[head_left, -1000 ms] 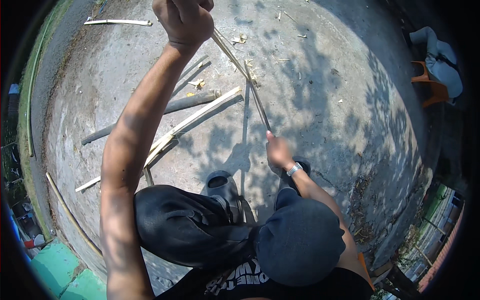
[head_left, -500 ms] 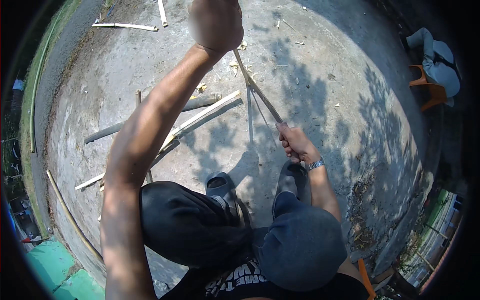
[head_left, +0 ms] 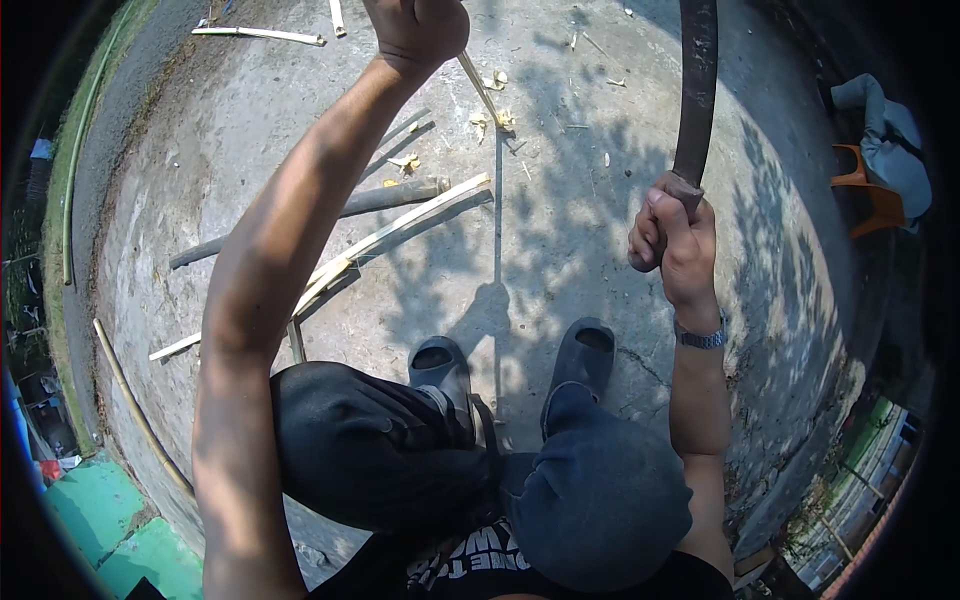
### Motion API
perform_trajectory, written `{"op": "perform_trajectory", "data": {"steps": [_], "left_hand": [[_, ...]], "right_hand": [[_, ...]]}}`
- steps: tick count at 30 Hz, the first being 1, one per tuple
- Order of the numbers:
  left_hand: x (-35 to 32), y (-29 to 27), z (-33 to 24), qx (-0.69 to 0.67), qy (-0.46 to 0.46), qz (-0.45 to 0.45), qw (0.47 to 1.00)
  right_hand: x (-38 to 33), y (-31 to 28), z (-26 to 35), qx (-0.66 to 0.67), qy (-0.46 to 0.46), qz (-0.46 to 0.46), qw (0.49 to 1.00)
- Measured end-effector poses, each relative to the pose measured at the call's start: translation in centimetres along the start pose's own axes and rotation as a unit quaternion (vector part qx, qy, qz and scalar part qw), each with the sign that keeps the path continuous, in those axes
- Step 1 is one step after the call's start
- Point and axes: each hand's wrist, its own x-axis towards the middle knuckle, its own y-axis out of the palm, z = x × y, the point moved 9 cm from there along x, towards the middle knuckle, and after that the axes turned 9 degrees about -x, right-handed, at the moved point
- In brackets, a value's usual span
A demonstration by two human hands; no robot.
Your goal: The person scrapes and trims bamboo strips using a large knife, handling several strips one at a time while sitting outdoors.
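High at the top edge, my left hand [head_left: 422,28] is closed around a thin bamboo strip [head_left: 477,84], whose lower end comes down by the pale shavings on the concrete. The strip's upper part is out of view. Off to the right, my right hand [head_left: 680,240] grips a long dark machete [head_left: 697,95] by its handle. Its blade points up and leaves the picture at the top, apart from the strip. A split pale bamboo length [head_left: 410,228] lies on the ground beyond my left forearm, next to a dark round pole [head_left: 370,200].
Pale shavings [head_left: 485,122] are scattered ahead. More bamboo pieces [head_left: 258,35] lie at the far left, and a long stick [head_left: 145,410] lies at the left. Both my shoes [head_left: 580,360] are on the concrete. At the right a person [head_left: 885,130] sits on an orange chair [head_left: 870,200].
My right hand has swung the machete up and to the right, away from the strip. My left hand has moved slightly up and left, still holding the strip.
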Motion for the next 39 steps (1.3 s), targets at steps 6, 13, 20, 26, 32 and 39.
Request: {"op": "perform_trajectory", "data": {"steps": [6, 13, 20, 26, 32, 39], "left_hand": [[2.9, -3.1, 0.9, 0.115, 0.033, -0.033, 0.992], [3.6, -2.7, 2.6, 0.109, 0.05, -0.037, 0.992], [7.2, -4.5, 1.8, 0.135, 0.074, -0.042, 0.987], [6.1, -2.4, 2.0, 0.123, 0.076, -0.059, 0.988], [4.3, -3.2, 0.0, 0.185, 0.054, -0.032, 0.981], [3.4, -2.0, 2.4, 0.09, 0.007, -0.042, 0.995]], "right_hand": [[0.7, 4.2, -15.5, -0.173, 0.06, -0.05, 0.982], [3.1, 5.9, -21.6, -0.175, 0.165, -0.023, 0.97], [6.3, 3.7, 14.8, 0.135, -0.359, -0.071, 0.921], [6.2, 4.5, -20.6, -0.365, -0.046, -0.058, 0.928], [0.3, 8.7, -28.4, -0.13, 0.374, 0.095, 0.913], [3.1, 7.9, -19.5, 0.378, 0.406, 0.2, 0.807]]}}
